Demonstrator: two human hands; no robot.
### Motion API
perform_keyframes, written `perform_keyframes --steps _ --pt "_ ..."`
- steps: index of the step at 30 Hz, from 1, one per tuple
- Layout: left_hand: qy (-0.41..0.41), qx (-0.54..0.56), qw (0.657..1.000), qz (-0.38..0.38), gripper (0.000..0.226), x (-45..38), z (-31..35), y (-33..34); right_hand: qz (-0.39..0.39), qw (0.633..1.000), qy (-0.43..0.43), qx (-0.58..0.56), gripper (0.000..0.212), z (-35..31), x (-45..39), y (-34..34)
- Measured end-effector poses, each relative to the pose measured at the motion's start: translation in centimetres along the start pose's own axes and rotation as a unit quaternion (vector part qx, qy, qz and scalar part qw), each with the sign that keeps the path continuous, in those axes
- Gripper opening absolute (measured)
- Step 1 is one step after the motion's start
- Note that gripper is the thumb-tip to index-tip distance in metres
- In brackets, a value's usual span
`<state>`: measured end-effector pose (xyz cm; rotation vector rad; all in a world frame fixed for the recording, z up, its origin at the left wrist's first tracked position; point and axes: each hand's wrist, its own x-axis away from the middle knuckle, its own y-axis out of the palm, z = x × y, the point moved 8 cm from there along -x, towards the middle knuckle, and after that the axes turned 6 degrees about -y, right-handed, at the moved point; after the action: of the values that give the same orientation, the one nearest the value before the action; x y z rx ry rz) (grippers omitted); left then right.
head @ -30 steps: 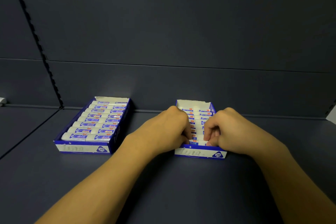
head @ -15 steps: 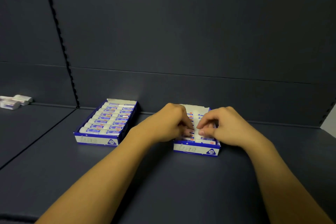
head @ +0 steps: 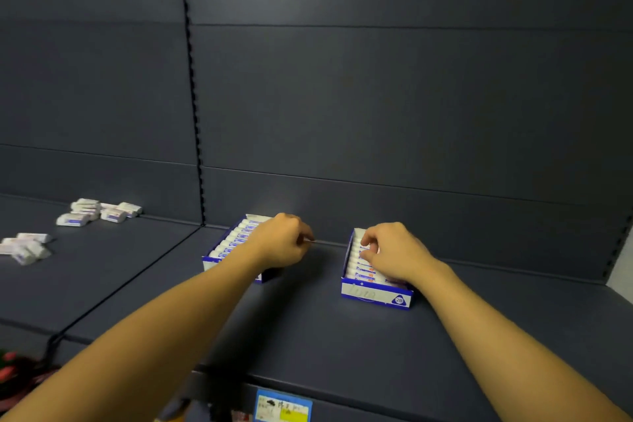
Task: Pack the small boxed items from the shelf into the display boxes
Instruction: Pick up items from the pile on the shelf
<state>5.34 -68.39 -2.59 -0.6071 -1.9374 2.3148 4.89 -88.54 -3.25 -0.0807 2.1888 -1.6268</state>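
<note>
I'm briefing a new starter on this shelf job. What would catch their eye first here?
Two blue display boxes against the dark shelf: the right box under the right hand, the left box partly behind the left hand. Then the loose white items scattered far left.

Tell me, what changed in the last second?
The left hand left the right display box and moved left, now in front of the left display box. The right hand stayed on the small boxed items. Both boxes kept their places.
</note>
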Motion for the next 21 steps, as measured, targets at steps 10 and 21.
perform_keyframes --steps 10,21 --pt "-0.073 -0.076 0.994 0.014 0.035 4.7 -7.6 -4.8 -0.055 0.993 0.014 0.101 0.018 -5.6 0.5 0.2" --pt "-0.136 -0.086 0.987 0.014 0.027 13.6 -17.7 -9.1 -0.052 0.993 0.002 0.104 0.024 -19.4 0.8 2.1"
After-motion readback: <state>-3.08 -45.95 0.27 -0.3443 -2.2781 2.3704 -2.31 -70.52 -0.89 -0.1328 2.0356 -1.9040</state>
